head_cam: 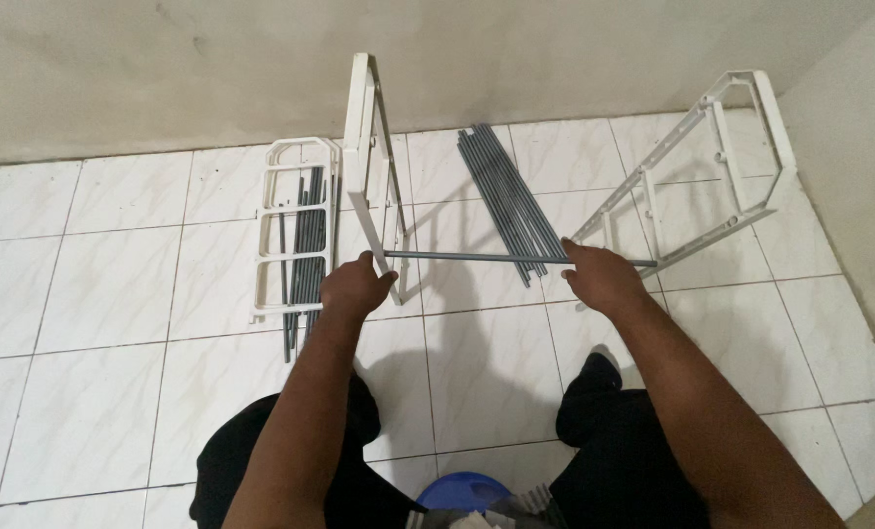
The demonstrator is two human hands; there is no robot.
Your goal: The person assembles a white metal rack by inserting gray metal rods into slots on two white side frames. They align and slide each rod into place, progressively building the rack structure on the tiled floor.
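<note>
My left hand (pixel 354 286) grips the lower edge of an upright white plastic frame (pixel 367 147) where one end of a thin grey rod (pixel 477 258) meets it. My right hand (pixel 599 276) holds the same rod near its other end, next to a second white plastic frame (pixel 727 167) that leans tilted at the right. The rod runs level between the two frames.
A third white frame (pixel 276 230) lies flat on the white tiled floor (pixel 104 284), on top of several grey rods. A bundle of grey rods (pixel 506 191) lies between the upright frames. A wall runs along the back and right. My knees in dark trousers and a blue object (pixel 462 490) are below.
</note>
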